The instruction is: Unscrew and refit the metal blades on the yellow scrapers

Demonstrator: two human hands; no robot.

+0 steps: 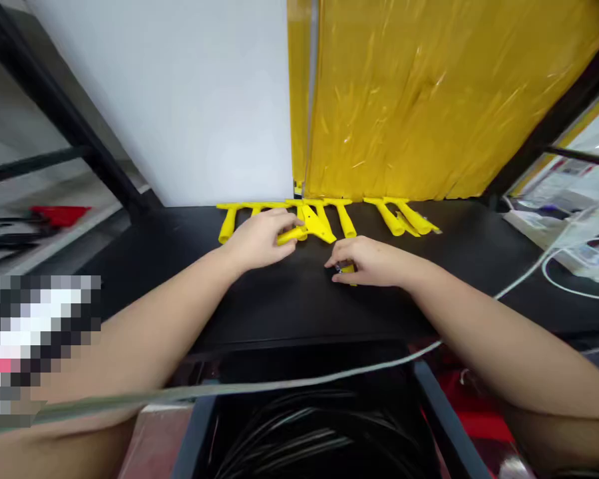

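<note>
My left hand (262, 241) is closed around the handle of a yellow plastic scraper (317, 225), whose flared head points to the right. To its right, my right hand (369, 261) curls low over the black tabletop (289, 306). Between its thumb and fingers is a small yellow and dark piece (348, 269), mostly covered by the hand. Behind both hands several more yellow scrapers (346, 219) lie in a row, their round handle ends toward me. Another group of yellow scrapers (390, 218) lies farther right.
A white panel (190, 100) and a yellow plastic-wrapped panel (404, 100) stand along the back. A pale cable (299, 383) crosses in front of the table. Below is a dark bin (309, 432) with black strands. White items (589, 249) sit at right, a red object (60, 215) at left.
</note>
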